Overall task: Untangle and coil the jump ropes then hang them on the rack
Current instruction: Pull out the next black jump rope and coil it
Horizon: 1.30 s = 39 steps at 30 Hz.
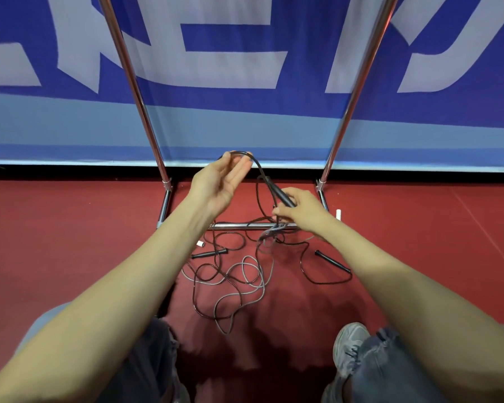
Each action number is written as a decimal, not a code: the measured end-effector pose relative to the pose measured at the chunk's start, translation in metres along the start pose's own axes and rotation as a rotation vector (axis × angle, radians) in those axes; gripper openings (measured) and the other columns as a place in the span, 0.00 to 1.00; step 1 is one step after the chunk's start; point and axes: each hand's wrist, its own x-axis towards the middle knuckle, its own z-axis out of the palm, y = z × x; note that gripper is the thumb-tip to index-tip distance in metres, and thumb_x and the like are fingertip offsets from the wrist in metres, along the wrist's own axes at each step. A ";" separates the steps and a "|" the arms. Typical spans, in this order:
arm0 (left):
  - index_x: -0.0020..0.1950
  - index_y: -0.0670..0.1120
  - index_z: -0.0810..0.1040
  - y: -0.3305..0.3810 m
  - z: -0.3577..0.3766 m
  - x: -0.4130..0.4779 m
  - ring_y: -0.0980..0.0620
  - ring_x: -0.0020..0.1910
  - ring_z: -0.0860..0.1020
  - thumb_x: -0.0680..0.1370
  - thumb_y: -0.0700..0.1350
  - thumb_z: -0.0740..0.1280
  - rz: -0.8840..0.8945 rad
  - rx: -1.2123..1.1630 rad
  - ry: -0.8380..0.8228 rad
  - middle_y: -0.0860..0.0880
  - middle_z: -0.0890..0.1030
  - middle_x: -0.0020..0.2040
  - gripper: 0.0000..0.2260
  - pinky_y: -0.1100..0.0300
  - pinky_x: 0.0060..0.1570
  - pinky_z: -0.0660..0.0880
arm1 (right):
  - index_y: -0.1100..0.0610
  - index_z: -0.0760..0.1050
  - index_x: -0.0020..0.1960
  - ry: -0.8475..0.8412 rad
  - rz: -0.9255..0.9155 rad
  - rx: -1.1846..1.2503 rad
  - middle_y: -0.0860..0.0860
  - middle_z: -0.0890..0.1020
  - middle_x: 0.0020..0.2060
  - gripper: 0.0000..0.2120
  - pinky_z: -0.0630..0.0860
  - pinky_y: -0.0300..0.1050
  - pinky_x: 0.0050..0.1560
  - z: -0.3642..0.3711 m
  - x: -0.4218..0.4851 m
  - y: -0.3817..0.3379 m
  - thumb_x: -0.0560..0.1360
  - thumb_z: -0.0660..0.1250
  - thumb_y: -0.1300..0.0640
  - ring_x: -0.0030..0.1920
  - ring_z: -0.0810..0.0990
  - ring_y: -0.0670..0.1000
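Observation:
A tangle of black and grey jump ropes (230, 280) lies on the red floor in front of me. My left hand (218, 181) is raised palm up, and its fingertips pinch a loop of black rope (239, 153). My right hand (303, 210) grips a black handle (282, 197) of that rope, with bunched cords hanging below it. Two more black handles (210, 253) (332, 260) lie on the floor on either side. The chrome rack (134, 82) rises behind, its uprights leaning outward and its base bar (233, 226) crossing the floor.
A blue and white banner (245, 68) forms the wall behind the rack. Small white caps (200, 244) (338, 214) lie near the rack's feet. My jeans-clad knees and a grey shoe (349, 344) fill the bottom of the view.

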 end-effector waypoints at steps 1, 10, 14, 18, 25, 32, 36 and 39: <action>0.46 0.36 0.73 -0.003 -0.004 0.003 0.46 0.39 0.83 0.83 0.38 0.55 -0.024 0.079 0.018 0.41 0.82 0.39 0.11 0.51 0.44 0.81 | 0.51 0.75 0.48 0.046 -0.005 0.065 0.51 0.79 0.34 0.11 0.79 0.58 0.52 -0.001 0.001 -0.001 0.73 0.71 0.66 0.44 0.84 0.61; 0.68 0.44 0.72 -0.067 -0.034 -0.007 0.61 0.45 0.79 0.79 0.37 0.66 0.005 1.339 -0.439 0.49 0.81 0.47 0.17 0.68 0.51 0.71 | 0.62 0.72 0.59 0.122 -0.060 0.525 0.55 0.79 0.39 0.14 0.80 0.36 0.37 -0.017 -0.008 -0.047 0.75 0.66 0.71 0.33 0.84 0.47; 0.76 0.51 0.64 -0.067 -0.048 -0.001 0.44 0.61 0.76 0.76 0.37 0.65 0.154 2.066 -0.635 0.43 0.76 0.65 0.29 0.62 0.54 0.68 | 0.61 0.72 0.59 0.254 -0.022 0.573 0.59 0.79 0.46 0.14 0.81 0.38 0.41 -0.024 -0.009 -0.046 0.75 0.67 0.69 0.34 0.84 0.46; 0.69 0.51 0.74 -0.070 -0.047 -0.001 0.43 0.67 0.68 0.78 0.53 0.66 0.222 2.170 -0.510 0.43 0.69 0.68 0.19 0.48 0.68 0.65 | 0.62 0.71 0.62 0.272 -0.017 0.603 0.59 0.80 0.46 0.16 0.82 0.40 0.44 -0.026 -0.010 -0.045 0.75 0.68 0.68 0.37 0.85 0.48; 0.52 0.47 0.81 -0.056 -0.025 -0.010 0.60 0.45 0.78 0.77 0.43 0.69 0.419 1.479 -0.373 0.52 0.84 0.47 0.05 0.70 0.49 0.70 | 0.60 0.73 0.60 0.129 -0.046 0.671 0.56 0.83 0.43 0.14 0.82 0.41 0.43 -0.022 -0.014 -0.058 0.75 0.68 0.67 0.42 0.86 0.53; 0.43 0.41 0.75 -0.030 0.003 -0.008 0.55 0.34 0.83 0.79 0.36 0.65 0.283 0.669 -0.178 0.50 0.83 0.34 0.05 0.62 0.40 0.81 | 0.55 0.74 0.58 0.009 0.065 0.359 0.55 0.79 0.47 0.14 0.75 0.43 0.47 -0.010 -0.003 -0.031 0.75 0.65 0.68 0.45 0.78 0.49; 0.42 0.38 0.75 -0.003 0.011 -0.009 0.54 0.35 0.83 0.80 0.36 0.62 0.205 0.300 -0.065 0.48 0.83 0.33 0.08 0.65 0.41 0.81 | 0.58 0.76 0.55 -0.214 0.102 0.110 0.52 0.82 0.43 0.12 0.72 0.42 0.52 0.003 -0.010 -0.013 0.73 0.68 0.68 0.45 0.79 0.49; 0.42 0.35 0.75 0.014 0.008 -0.004 0.53 0.34 0.83 0.80 0.37 0.63 0.196 0.017 0.021 0.44 0.81 0.37 0.08 0.61 0.42 0.81 | 0.61 0.76 0.54 -0.147 0.094 0.051 0.53 0.79 0.37 0.11 0.75 0.46 0.50 0.004 -0.012 -0.010 0.73 0.70 0.67 0.39 0.79 0.52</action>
